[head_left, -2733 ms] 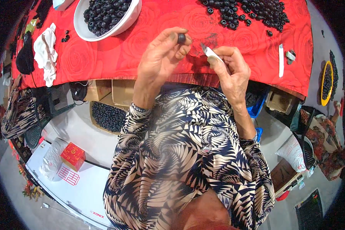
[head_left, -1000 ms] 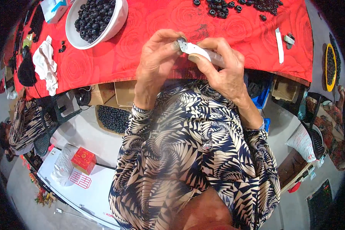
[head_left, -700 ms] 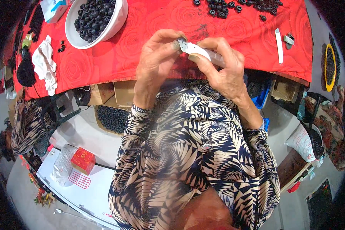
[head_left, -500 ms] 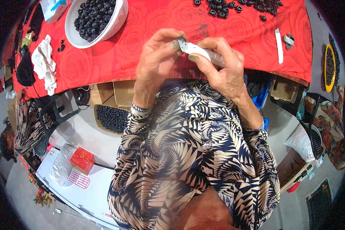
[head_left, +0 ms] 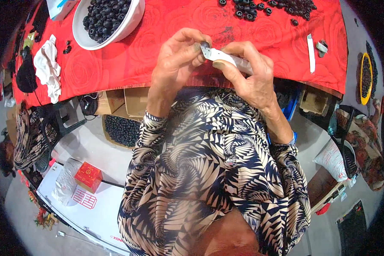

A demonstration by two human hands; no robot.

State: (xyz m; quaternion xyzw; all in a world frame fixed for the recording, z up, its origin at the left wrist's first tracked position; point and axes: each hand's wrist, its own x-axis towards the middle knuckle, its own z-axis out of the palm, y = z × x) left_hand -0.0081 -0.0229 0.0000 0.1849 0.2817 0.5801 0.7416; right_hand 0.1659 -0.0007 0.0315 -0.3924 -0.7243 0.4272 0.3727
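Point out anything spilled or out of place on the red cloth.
Dark crumbs dirty the red cloth near the right hand, and a few black beads lie beside the crumpled white rag, apart from the pile.

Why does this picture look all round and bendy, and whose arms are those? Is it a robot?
No robot here! It's a person working with two bare hands. The camera sits on the person's head and looks down, so you see almost what they see. Its very wide lens makes straight edges curve.

The left hand pinches a small black round piece. The right hand grips a white-handled blade, its metal tip up against that piece.

On the red tablecloth are a white bowl full of black round pieces, a loose pile of more, a crumpled white cloth and a thin white strip.
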